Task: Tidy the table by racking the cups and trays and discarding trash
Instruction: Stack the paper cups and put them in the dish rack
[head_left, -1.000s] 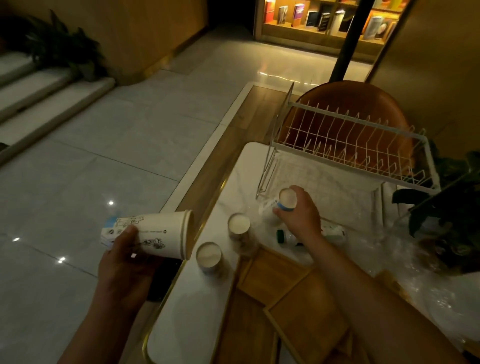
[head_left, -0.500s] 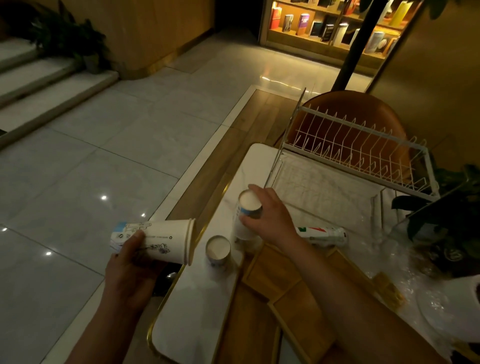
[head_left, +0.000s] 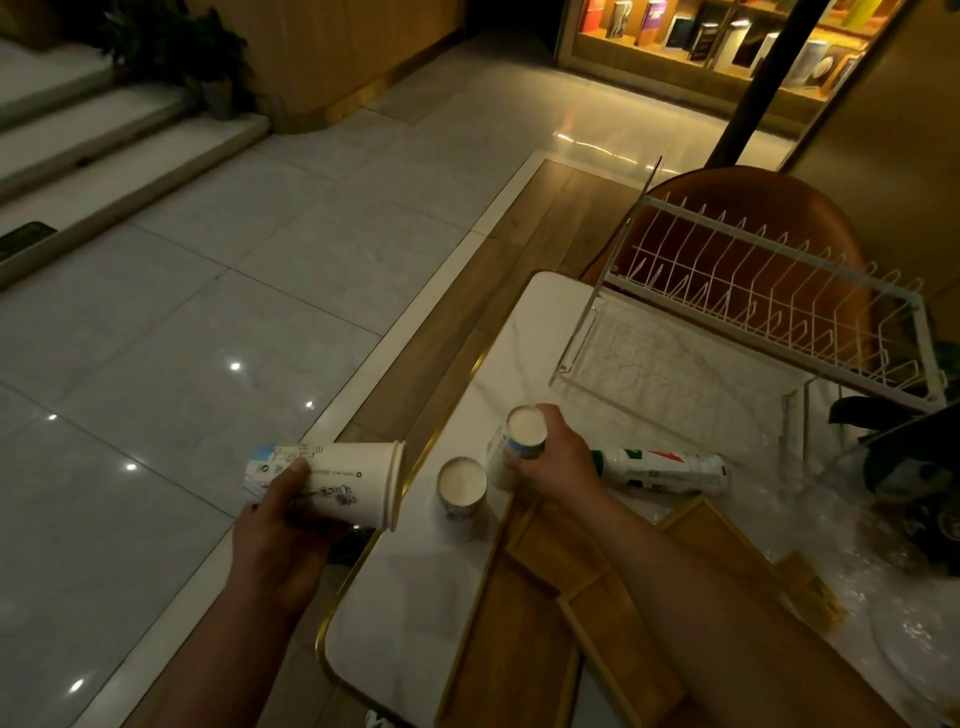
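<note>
The large cup (head_left: 337, 478) is matt white paper with printed line art; the held small cup (head_left: 522, 441) and the standing small cup (head_left: 461, 493) look like the same matt paper; the table (head_left: 405, 649) top is smooth, white, marble-veined, with a shiny gold metal rim; the trays (head_left: 524, 639) are plain matt wood; the rack (head_left: 769, 244) is thin white-coated wire; the bottle (head_left: 660, 470) is glossy plastic; the film (head_left: 893, 613) is clear, crinkled plastic; the floor (head_left: 182, 364) tiles are polished and mirror lamp glints.
</note>
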